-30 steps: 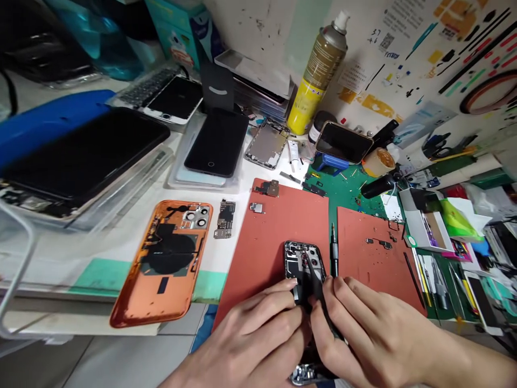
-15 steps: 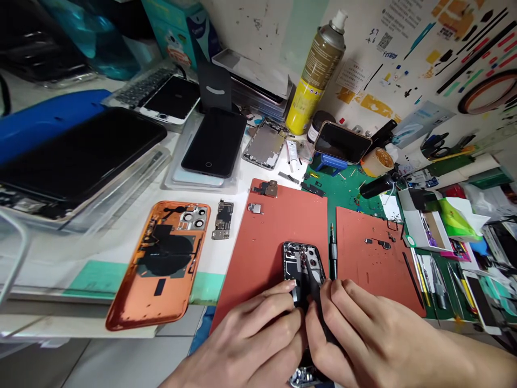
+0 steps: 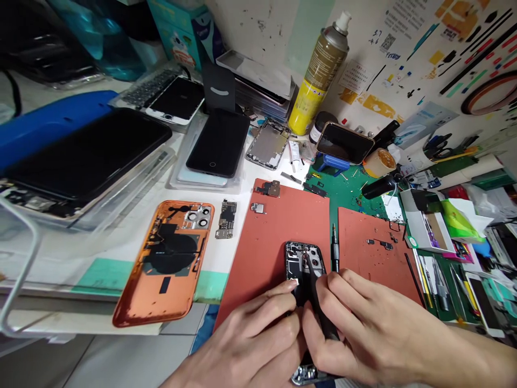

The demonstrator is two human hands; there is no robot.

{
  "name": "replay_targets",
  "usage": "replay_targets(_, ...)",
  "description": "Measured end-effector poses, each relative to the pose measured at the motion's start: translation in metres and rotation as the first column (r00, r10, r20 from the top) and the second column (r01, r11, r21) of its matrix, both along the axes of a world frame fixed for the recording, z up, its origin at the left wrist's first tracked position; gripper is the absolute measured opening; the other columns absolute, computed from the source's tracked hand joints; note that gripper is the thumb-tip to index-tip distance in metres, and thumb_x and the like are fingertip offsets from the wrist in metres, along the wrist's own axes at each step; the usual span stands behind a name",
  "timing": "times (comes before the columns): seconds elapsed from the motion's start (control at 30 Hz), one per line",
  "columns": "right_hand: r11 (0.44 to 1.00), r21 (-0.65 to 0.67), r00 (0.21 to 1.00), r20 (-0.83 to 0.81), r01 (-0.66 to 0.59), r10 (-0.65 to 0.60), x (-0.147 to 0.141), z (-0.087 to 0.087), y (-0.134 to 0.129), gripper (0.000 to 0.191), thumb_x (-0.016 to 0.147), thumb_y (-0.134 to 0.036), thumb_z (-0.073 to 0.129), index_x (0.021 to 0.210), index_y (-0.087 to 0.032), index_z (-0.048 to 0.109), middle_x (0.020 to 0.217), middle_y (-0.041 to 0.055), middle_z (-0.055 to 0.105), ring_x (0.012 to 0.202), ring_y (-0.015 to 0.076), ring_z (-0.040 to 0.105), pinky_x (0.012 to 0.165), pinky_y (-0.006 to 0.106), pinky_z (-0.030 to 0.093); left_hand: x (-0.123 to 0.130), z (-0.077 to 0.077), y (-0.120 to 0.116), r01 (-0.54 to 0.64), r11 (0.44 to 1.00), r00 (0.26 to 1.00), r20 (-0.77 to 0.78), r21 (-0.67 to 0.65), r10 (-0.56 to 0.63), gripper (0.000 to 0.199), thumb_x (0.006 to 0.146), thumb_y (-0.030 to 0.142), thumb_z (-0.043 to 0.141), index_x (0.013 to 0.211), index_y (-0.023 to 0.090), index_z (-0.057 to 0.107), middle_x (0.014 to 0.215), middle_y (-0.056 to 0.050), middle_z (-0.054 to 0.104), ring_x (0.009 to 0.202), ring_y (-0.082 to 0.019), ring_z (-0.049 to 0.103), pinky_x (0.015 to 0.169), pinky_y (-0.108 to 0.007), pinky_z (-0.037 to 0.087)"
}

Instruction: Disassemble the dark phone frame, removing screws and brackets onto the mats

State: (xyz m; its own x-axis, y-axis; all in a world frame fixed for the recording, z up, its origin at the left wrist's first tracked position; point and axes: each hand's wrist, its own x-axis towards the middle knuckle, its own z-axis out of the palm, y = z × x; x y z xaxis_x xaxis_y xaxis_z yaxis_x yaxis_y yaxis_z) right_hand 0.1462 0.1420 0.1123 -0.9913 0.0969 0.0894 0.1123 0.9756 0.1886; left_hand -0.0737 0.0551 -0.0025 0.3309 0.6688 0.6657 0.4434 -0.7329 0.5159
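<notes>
An opened phone housing lies lengthwise on the red mat, its inner side up and its camera rings at the far end. My left hand grips its left side with curled fingers, covering much of its middle. In my right hand is a pair of black tweezers, pinched between thumb and fingers. The tweezers' tips reach down to small parts beside the camera rings; whether they grasp anything is too small to tell. Just right of the housing, a slim screwdriver rests between the two mats.
To the left lies an orange phone back, with a logic board near it. Camera modules sit at the mat's far edge. A second red mat bears small parts. A spray can stands behind, tools lie right.
The view has shifted slightly, so the bench appears a little further right. Both hands keep nearly the same pose, and the tweezers' tips stay by the camera rings.
</notes>
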Motion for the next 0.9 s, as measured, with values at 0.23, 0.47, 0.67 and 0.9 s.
replay_targets(0.23, 0.999, 0.015, 0.999, -0.016, -0.047, 0.047, -0.002, 0.001, 0.004, 0.016, 0.105, -0.021, 0.057, 0.103, -0.017, 0.072, 0.080, 0.0049, 0.071, 0.068, 0.0209, 0.056, 0.067, 0.041, 0.037, -0.002, -0.004, -0.001, 0.027, 0.999, 1.000, 0.007, -0.021, -0.027, 0.025, 0.111, 0.019, 0.054, 0.115, 0.015, 0.078, 0.111, -0.008, 0.081, 0.145, -0.027, 0.060, 0.123, -0.042, 0.055)
replay_targets(0.47, 0.999, 0.004, 0.998, -0.028, -0.054, 0.054, 0.000, 0.000, 0.007, 0.015, 0.104, -0.018, 0.057, 0.105, -0.017, 0.072, 0.076, 0.0027, 0.068, 0.063, 0.0209, 0.055, 0.063, 0.040, 0.035, -0.001, -0.001, 0.006, 0.042, 0.999, 0.999, 0.011, -0.011, -0.042, 0.038, 0.115, 0.015, 0.040, 0.115, 0.013, 0.078, 0.115, -0.006, 0.080, 0.150, -0.023, 0.052, 0.133, -0.039, 0.040)
replay_targets(0.67, 0.999, -0.016, 0.997, -0.070, -0.044, 0.042, 0.000, 0.000, 0.010, 0.012, 0.102, -0.018, 0.057, 0.104, -0.019, 0.070, 0.072, 0.0004, 0.064, 0.063, 0.0209, 0.054, 0.063, 0.040, 0.036, -0.001, 0.000, 0.005, 0.038, 0.999, 0.999, 0.039, 0.002, -0.038, 0.040, 0.115, 0.014, 0.038, 0.111, 0.013, 0.078, 0.112, -0.006, 0.079, 0.147, -0.023, 0.054, 0.133, -0.038, 0.041)
replay_targets(0.9, 0.998, -0.022, 0.996, -0.069, -0.059, 0.057, 0.001, 0.000, 0.014, 0.013, 0.103, -0.018, 0.057, 0.105, -0.018, 0.070, 0.072, 0.0005, 0.063, 0.065, 0.0198, 0.052, 0.065, 0.039, 0.037, 0.000, -0.003, 0.004, 0.029, 1.000, 0.999, 0.025, 0.003, -0.029, 0.035, 0.112, 0.013, 0.044, 0.115, 0.013, 0.078, 0.111, -0.008, 0.079, 0.147, -0.024, 0.055, 0.130, -0.038, 0.046)
